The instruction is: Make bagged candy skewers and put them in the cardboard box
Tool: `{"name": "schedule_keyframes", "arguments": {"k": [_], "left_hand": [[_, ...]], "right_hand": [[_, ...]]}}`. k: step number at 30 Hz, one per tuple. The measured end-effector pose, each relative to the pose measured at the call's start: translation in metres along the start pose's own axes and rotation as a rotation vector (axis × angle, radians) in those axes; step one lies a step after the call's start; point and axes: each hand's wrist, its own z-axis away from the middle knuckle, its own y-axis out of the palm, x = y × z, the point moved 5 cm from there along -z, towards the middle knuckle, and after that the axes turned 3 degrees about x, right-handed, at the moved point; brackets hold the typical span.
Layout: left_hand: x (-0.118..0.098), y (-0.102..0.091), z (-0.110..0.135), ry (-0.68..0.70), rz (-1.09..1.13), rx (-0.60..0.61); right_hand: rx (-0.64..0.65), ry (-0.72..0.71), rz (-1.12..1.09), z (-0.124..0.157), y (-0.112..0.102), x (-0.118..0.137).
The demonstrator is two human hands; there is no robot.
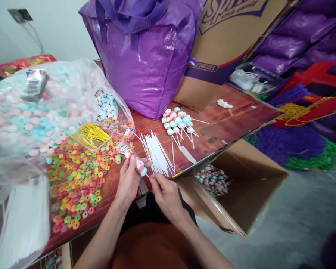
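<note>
My left hand (128,179) is closed round a wrapped candy stick (136,160) with pink and blue sweets at its end, held just above the table's front edge. My right hand (164,192) pinches the thin white stick end beside it. A fan of loose white sticks (156,153) lies on the table right behind both hands. Further back sits a bunch of finished pink and blue lollipops (177,120).
Colourful ring candies (78,179) cover the wooden table (235,116) at left, with yellow twist ties (93,133) and a big clear bag of pastel sweets (30,116). A purple bag (145,56) stands behind. An open cardboard box (240,186) of wrapped candies sits on the floor at right.
</note>
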Motion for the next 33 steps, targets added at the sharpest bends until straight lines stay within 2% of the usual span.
{"name": "schedule_keyframes", "arguments": {"k": [3,6,11,14,24,30,33], "left_hand": [[0.000,0.003,0.004,-0.010,0.001,0.004],[-0.008,0.000,0.004,-0.027,0.003,0.030],[-0.020,-0.012,-0.001,-0.011,0.027,-0.004],[-0.017,-0.014,-0.003,-0.021,0.040,-0.018],[-0.005,-0.003,0.003,-0.103,0.079,0.066],[-0.001,0.002,0.008,-0.091,0.040,0.109],[-0.006,-0.001,0.008,-0.042,-0.011,0.100]], "right_hand": [[-0.048,-0.033,0.011,-0.006,0.011,0.006],[-0.042,-0.029,-0.021,-0.008,0.016,0.009],[0.059,0.120,-0.167,-0.001,0.010,0.000],[0.105,0.208,-0.291,0.001,0.008,-0.004],[0.085,0.237,-0.483,-0.012,0.021,0.003],[-0.038,0.229,-0.431,-0.020,0.026,0.002],[0.024,0.225,-0.403,-0.017,0.026,0.004]]}}
